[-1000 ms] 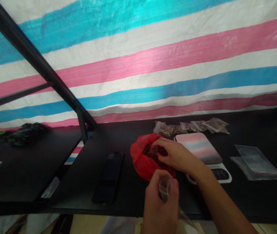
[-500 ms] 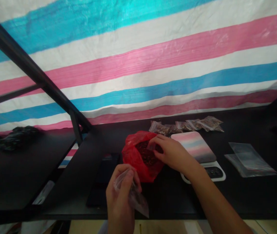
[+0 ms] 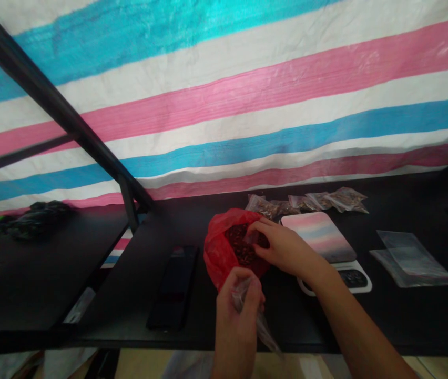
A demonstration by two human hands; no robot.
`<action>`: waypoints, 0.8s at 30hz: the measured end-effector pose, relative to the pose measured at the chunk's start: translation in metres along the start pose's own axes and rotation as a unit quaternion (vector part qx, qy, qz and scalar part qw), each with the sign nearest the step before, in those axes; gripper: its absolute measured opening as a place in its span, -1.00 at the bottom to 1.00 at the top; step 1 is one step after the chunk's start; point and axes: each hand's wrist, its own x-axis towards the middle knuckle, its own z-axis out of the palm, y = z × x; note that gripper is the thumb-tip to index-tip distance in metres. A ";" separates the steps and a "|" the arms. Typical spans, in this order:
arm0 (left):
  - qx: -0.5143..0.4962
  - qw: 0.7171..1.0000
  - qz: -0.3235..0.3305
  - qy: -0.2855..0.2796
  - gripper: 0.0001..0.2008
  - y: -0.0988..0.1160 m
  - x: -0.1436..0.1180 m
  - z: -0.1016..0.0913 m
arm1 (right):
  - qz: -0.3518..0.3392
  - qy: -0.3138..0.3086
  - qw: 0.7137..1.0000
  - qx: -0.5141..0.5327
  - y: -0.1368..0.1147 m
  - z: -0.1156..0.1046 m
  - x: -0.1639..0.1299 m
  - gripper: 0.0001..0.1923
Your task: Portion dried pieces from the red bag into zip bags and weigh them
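Note:
A red plastic bag (image 3: 218, 252) full of dark dried bits lies open on the black table (image 3: 405, 316). My right hand (image 3: 283, 247) reaches into its mouth, fingers pinched among the contents with a small scoop-like clear piece at the fingertips. My left hand (image 3: 237, 310) hovers at the table's front edge just below the red bag and grips a small clear plastic pouch (image 3: 253, 316) that hangs down to the right.
A white kitchen scale (image 3: 328, 247) with a glossy top sits right of the red bag. Several filled small pouches (image 3: 311, 202) lie behind it. Empty clear pouches (image 3: 409, 258) lie far right. A dark phone (image 3: 174, 287) lies left. A black frame post (image 3: 127, 202) stands between two tables.
My left hand with the clear pouch swung left half a second ago and has come back right, close under the red bag. My right hand stays in the bag's mouth.

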 end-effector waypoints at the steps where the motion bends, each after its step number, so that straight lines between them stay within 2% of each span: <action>1: -0.027 0.999 0.014 0.018 -0.63 -0.002 0.008 0.001 | -0.005 -0.001 1.000 0.007 -0.001 0.001 0.000 -0.71; 6: -0.161 0.981 0.031 0.103 -0.74 0.003 0.038 -0.001 | -0.011 -0.011 1.000 0.020 -0.008 0.005 0.000 -0.74; 10: -0.205 0.970 0.026 0.126 -0.76 0.010 0.050 -0.001 | 0.002 -0.019 1.000 0.019 -0.012 0.007 0.000 -0.74; 17: -0.193 0.970 0.076 0.123 -0.77 0.015 0.049 -0.004 | 0.021 -0.044 0.999 0.019 -0.018 0.007 -0.001 -0.75; 20: -0.155 0.973 0.098 0.138 -0.79 0.014 0.047 -0.006 | 0.037 -0.016 0.999 0.002 -0.021 0.003 -0.001 -0.77; 24: -0.101 0.977 0.136 0.133 -0.78 0.006 0.050 -0.012 | 0.082 0.017 0.992 -0.091 -0.025 0.003 0.003 -0.77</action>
